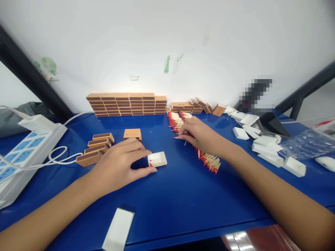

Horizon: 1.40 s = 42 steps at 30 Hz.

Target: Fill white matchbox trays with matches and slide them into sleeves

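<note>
My left hand (125,162) grips the left end of a small white tray (157,159) between thumb and fingers; a few red-tipped matches lie inside along its near side. To the right, my right hand (197,134) pinches matches with red tips at its fingertips, above the blue table (167,205). Behind and beside that hand spreads a pile of loose matches (175,120), and more matches (210,162) lie nearer to me, partly hidden by the hand.
Stacked matchboxes (128,104) stand against the wall. More matchboxes (90,158) lean in a row at left, beside a power strip (31,150) with cables. White empty trays (267,146) lie scattered at right. A white tray (119,228) lies at the front edge.
</note>
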Tool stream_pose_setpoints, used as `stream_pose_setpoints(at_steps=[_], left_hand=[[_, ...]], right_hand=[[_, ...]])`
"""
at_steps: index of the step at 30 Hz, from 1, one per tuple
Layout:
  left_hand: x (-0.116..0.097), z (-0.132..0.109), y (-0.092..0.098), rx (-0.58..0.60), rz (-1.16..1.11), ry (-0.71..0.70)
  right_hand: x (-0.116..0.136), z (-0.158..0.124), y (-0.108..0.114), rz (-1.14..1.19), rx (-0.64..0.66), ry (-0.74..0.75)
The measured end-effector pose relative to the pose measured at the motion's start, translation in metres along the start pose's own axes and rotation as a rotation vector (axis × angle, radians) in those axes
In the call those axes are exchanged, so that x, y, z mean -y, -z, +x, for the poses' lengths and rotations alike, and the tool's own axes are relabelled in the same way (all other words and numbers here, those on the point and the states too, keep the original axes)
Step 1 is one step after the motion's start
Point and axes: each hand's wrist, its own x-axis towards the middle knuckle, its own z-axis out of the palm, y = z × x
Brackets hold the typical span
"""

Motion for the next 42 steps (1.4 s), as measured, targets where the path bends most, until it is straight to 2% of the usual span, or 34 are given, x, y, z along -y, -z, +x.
stream_pose_setpoints(at_steps=[5,12,19,28,34,37,42], left_hand=[[0.001,0.0,-0.001,-0.006,-0.014,-0.002],[0.0,0.0,0.0,0.012,0.001,0.001],[0.0,0.002,0.0,0.013,-0.013,0.0],[0.001,0.001,-0.001,0.014,-0.017,-0.006],[0.002,0.0,0.0,0.016,-0.008,0.002],[0.002,0.0,-0.001,0.02,0.006,0.007],[0.002,0.001,-0.002,0.019,-0.005,0.001]], right_hand=[[0.015,0.001,0.001,0.082,0.023,0.009],[0.005,-0.002,0.015,0.015,0.026,-0.039],[0.008,0.0,0.008,0.036,0.097,-0.027],[0.008,0.003,-0.004,0.035,0.029,0.005],[0.017,-0.001,0.009,0.057,0.038,-0.039],[0.017,-0.004,0.016,0.049,0.097,-0.052],[0.021,-0.004,0.009,0.047,0.12,-0.023]])
